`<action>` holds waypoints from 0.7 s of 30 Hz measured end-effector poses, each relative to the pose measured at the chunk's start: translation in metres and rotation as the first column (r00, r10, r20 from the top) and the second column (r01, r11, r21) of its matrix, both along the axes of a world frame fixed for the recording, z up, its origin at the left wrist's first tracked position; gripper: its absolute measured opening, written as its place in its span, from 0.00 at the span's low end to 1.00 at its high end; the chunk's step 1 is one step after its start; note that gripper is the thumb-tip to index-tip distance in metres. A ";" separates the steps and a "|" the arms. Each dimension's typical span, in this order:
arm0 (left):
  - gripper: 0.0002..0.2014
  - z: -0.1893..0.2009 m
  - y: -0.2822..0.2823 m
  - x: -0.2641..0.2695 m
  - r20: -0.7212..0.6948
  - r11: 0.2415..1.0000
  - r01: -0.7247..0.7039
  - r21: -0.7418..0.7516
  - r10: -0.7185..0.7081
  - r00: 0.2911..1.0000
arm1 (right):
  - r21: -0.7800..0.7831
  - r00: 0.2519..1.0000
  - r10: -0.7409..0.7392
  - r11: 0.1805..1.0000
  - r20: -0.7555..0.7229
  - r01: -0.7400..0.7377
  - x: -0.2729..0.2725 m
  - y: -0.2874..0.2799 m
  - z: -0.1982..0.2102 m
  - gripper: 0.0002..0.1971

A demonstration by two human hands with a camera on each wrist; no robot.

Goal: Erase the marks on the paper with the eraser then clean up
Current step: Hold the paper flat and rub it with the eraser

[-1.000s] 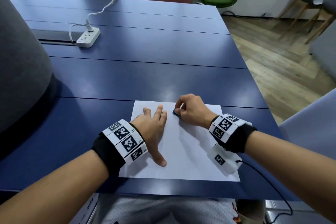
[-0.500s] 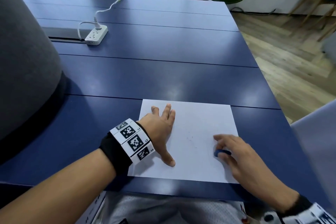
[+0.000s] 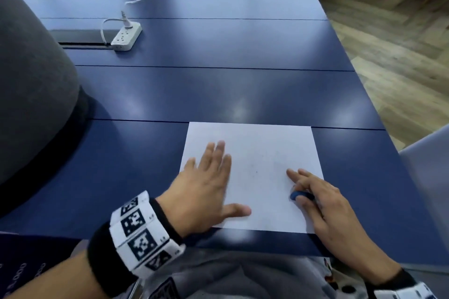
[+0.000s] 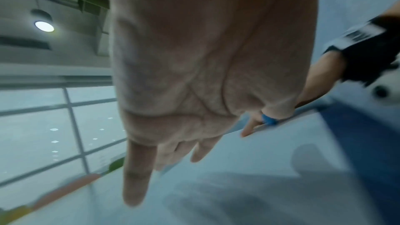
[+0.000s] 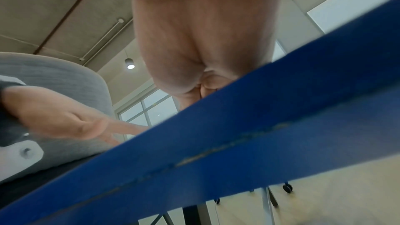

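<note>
A white sheet of paper (image 3: 255,153) lies on the blue table (image 3: 218,94) near its front edge, with only faint specks showing near its middle. My left hand (image 3: 209,177) lies flat on the paper's left part, fingers straight and spread. My right hand (image 3: 313,191) rests on the paper's lower right part and pinches a small blue eraser (image 3: 300,195) between thumb and fingers, while two fingers point forward. In the left wrist view the eraser (image 4: 269,121) shows blue beyond my left palm (image 4: 205,74). The table edge (image 5: 238,134) hides the eraser in the right wrist view.
A white power strip (image 3: 126,36) with its cable sits at the far left of the table beside a dark slot. A grey chair back (image 3: 31,92) rises at the left, and another grey seat (image 3: 427,165) stands at the right. Wooden floor (image 3: 401,55) lies past the table's right edge.
My right hand has carried the eraser from the paper's top middle down to its lower right part and has stayed there. My left hand stays flat on the paper.
</note>
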State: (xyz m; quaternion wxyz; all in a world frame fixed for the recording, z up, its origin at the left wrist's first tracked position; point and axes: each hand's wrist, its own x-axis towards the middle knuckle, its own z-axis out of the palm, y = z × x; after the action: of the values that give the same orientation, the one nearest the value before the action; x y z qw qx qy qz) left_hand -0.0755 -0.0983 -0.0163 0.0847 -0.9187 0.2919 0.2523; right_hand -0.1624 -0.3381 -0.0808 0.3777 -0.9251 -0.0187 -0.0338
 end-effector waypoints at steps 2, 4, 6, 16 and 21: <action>0.57 -0.011 -0.024 -0.028 -0.049 0.989 0.117 -0.095 -0.122 0.991 | 0.028 1.000 -0.008 1.000 -0.010 0.008 0.000 0.000 0.001 0.13; 0.55 -0.026 -0.046 -0.047 -0.077 0.961 0.193 -0.197 -0.211 0.974 | 0.058 1.000 -0.004 0.998 -0.008 0.005 -0.001 0.000 0.001 0.11; 0.52 -0.040 -0.059 -0.055 -0.041 0.938 0.258 -0.232 -0.275 0.961 | 0.088 1.000 -0.004 0.996 -0.015 0.005 -0.001 -0.001 0.000 0.10; 0.55 -0.042 0.047 -0.025 -0.030 0.944 -0.330 -0.017 0.329 0.944 | 0.177 0.998 -0.026 0.984 -0.050 0.035 -0.003 0.000 -0.001 0.10; 0.53 -0.047 0.025 -0.034 0.054 0.982 -0.076 -0.174 0.087 0.995 | 0.178 0.998 -0.044 0.983 -0.039 0.050 -0.003 0.003 0.000 0.11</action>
State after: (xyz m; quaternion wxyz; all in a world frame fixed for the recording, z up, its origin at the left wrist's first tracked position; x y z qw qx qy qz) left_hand -0.1098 -0.0728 -0.0630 0.0035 -0.9410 0.2720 0.2012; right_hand -0.1658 -0.3353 -0.0810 0.4586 -0.8881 0.0127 -0.0282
